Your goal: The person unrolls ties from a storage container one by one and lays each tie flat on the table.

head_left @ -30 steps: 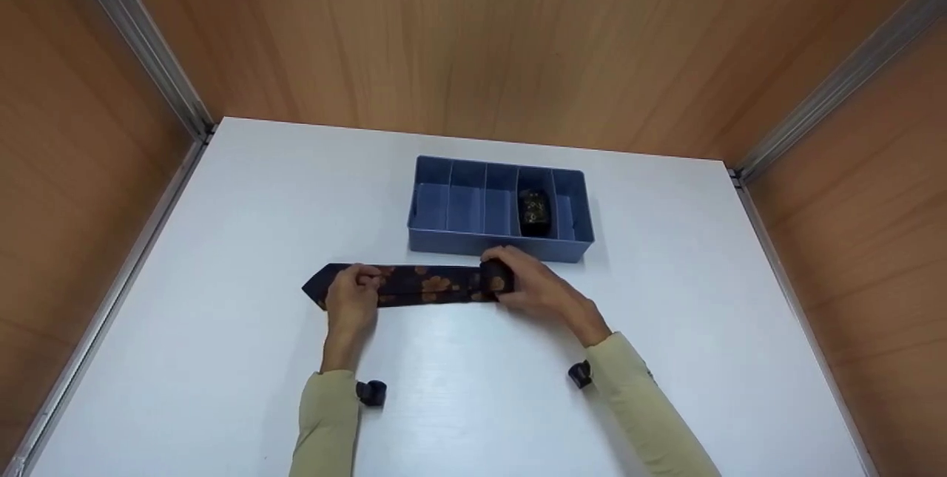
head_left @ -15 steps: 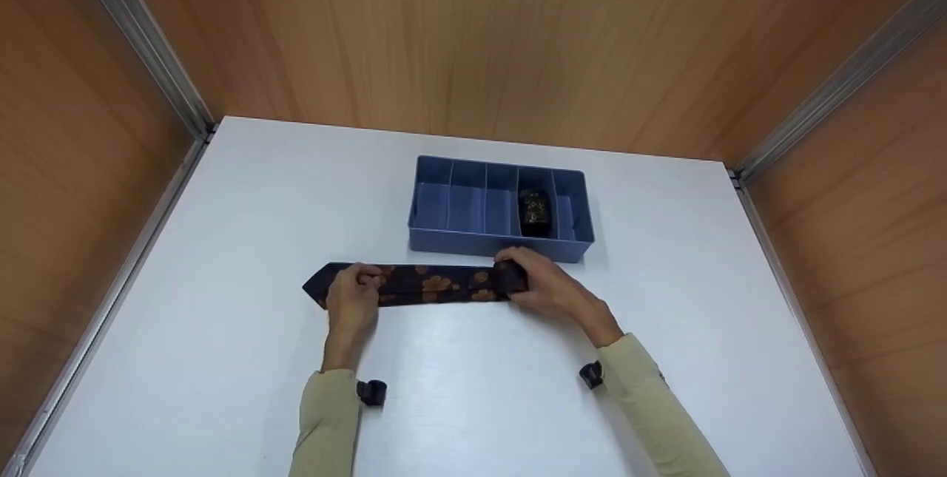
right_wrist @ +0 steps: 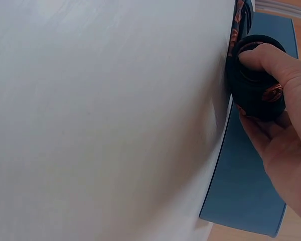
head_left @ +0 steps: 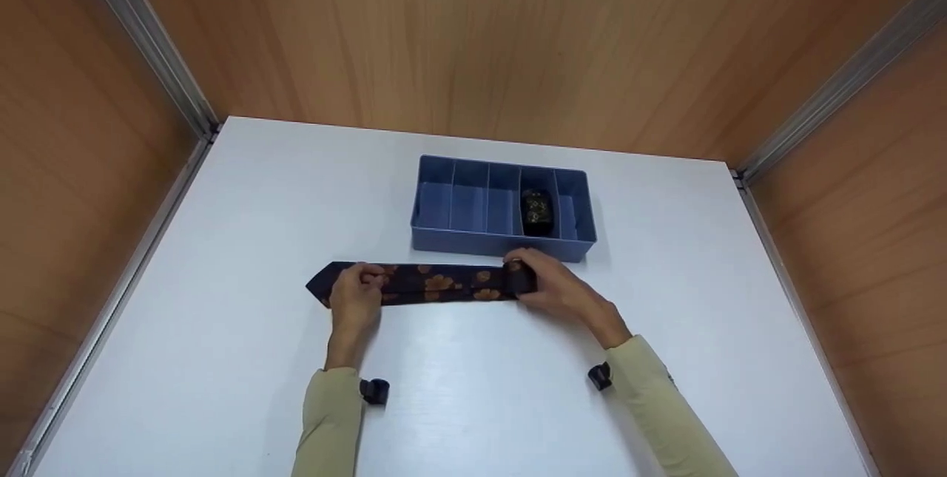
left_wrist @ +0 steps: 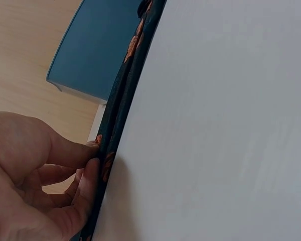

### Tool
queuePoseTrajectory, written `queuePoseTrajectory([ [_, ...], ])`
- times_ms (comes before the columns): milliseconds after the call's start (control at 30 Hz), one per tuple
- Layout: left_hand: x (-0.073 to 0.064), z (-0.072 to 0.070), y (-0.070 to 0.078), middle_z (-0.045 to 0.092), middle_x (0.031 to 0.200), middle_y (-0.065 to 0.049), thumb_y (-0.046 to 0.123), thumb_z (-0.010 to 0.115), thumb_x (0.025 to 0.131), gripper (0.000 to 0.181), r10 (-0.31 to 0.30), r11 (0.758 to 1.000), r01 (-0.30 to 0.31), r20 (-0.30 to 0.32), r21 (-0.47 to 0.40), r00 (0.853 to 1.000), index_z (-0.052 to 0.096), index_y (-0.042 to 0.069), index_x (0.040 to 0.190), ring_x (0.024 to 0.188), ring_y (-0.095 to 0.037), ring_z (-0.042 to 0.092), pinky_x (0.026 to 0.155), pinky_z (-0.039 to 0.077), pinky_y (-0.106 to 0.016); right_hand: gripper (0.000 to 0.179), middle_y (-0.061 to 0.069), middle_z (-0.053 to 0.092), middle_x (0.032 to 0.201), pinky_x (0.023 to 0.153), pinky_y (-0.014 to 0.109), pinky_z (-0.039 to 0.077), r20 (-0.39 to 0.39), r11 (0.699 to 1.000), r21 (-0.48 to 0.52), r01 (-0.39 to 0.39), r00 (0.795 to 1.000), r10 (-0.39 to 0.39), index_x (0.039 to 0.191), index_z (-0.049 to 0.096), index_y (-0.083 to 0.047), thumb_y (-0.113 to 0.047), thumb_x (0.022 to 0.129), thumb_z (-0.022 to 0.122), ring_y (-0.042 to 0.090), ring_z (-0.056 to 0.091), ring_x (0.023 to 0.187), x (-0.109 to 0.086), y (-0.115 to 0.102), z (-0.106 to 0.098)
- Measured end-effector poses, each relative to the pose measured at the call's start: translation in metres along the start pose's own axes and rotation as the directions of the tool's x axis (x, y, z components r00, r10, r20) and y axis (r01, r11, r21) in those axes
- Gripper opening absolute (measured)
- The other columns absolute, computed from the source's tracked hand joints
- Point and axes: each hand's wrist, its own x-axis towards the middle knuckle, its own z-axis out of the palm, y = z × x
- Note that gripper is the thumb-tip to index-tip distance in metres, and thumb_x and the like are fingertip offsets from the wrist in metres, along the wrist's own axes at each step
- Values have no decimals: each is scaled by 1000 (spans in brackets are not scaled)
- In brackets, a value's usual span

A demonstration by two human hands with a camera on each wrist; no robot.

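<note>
Head view: dark floral tie [head_left: 438, 283] laid on white table [head_left: 473, 396], near blue divided box [head_left: 473, 242]; rolled end [head_left: 519, 279] gripped by right hand [head_left: 558, 286], flat stretch by pointed tip pinched by left hand [head_left: 356, 303].

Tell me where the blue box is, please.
In the head view, the blue box stands on the white table, slightly right of centre, just beyond the flowered tie and the right hand.

White counter [head_left: 222, 240], enclosed by wood-grained back wall [head_left: 473, 41], left wall [head_left: 74, 166] and right wall [head_left: 851, 240]; grey metal strips [head_left: 152, 41] run up both rear corners. Soft glare noted on the counter's near portion; surface otherwise evenly lit.
</note>
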Motion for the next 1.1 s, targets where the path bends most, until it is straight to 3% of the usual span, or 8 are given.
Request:
queuePoseTrajectory([
  [467, 1, 2, 0, 71, 99, -19, -3, 58, 97, 16, 27, 1000, -27, -21, 4, 999, 72, -4, 105, 92, -32, 65, 81, 47, -43, 64, 9, 58, 140, 106, 47, 44, -14, 1000, -19, -18, 1000, 18, 139, 56, -11, 4, 82, 81, 26, 53, 129, -8, 5, -5],
  [767, 1, 3, 1, 71, 93, -16, -4, 60, 98, 14, 18, 1000, -18, -20, -8, 1000, 72, -4, 105, 85, -29, 65, 73, 47, -36, 62, 8, 58, 140, 103, 47, 46, -17, 999, 4, -40, 999, 40, 138, 56, -13, 4, 83, 79, 25, 54, 124, -12, 8, -7],
  [1100, 2, 3, -1, 68, 93, -15, -3, 61, 98, 13, 6, 1000, -7, -21, -10, 1000, 72, -2, 105, 86, -27, 62, 74, 46, -37, 60, 10, 58, 140, 105, 49, 44, -6, 997, 27, -77, 997, 77, 138, 56, -9, 2, 84, 80, 27, 53, 126, -14, 11, -9],
])
